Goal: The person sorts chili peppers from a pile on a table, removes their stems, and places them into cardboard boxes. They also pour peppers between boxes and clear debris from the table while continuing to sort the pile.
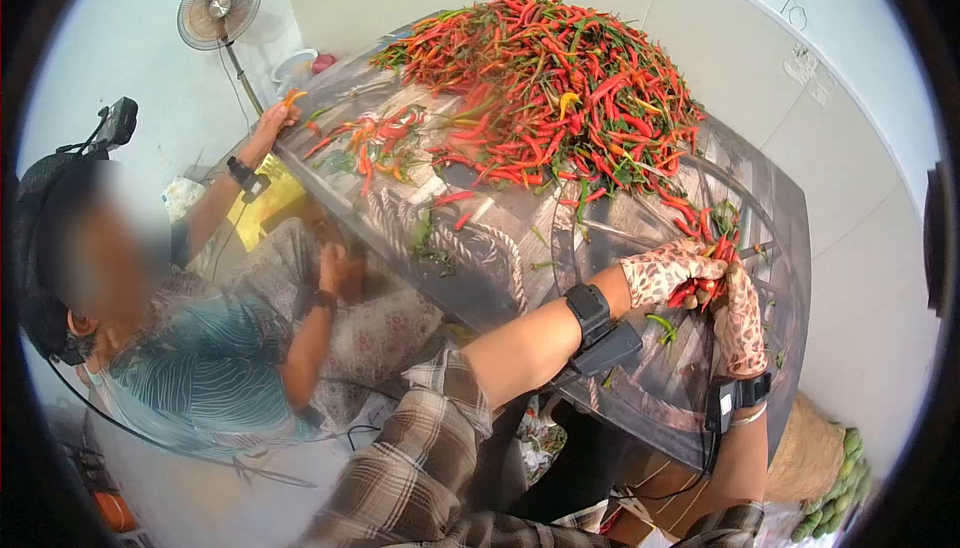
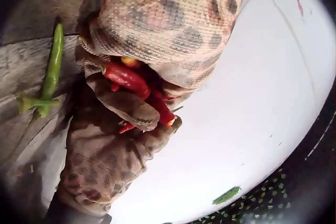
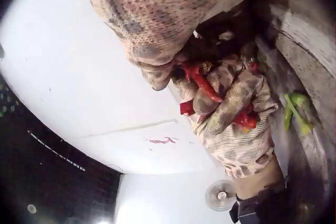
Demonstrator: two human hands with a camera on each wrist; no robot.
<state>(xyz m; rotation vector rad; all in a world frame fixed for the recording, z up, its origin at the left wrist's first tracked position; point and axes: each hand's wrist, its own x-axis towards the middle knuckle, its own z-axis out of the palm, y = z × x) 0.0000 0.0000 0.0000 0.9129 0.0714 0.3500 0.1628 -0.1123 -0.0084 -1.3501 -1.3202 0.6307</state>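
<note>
Both hands wear cloth gloves with a brown spotted print and meet over the near right part of the table. My left hand [image 1: 672, 273] has its fingers curled round a small bunch of red chillies [image 1: 712, 270]. Several of these red chillies [image 3: 206, 83] poke out between the left fingers in the right wrist view. My right hand [image 1: 740, 318] comes in from the right, its fingertips pinching at the same bunch. Red chillies [image 2: 128, 81] show between the two gloves in the left wrist view. A green chilli [image 1: 661, 329] lies on the table just below the hands.
A large heap of red chillies [image 1: 560, 88] covers the table's far side, with loose ones [image 1: 385, 138] to its left. Clear plastic covers the table [image 1: 640, 408]; a rope [image 1: 510, 258] lies along it. Another person [image 1: 210, 348] sits at left, holding an orange chilli [image 1: 293, 97]. A fan [image 1: 220, 6] stands behind.
</note>
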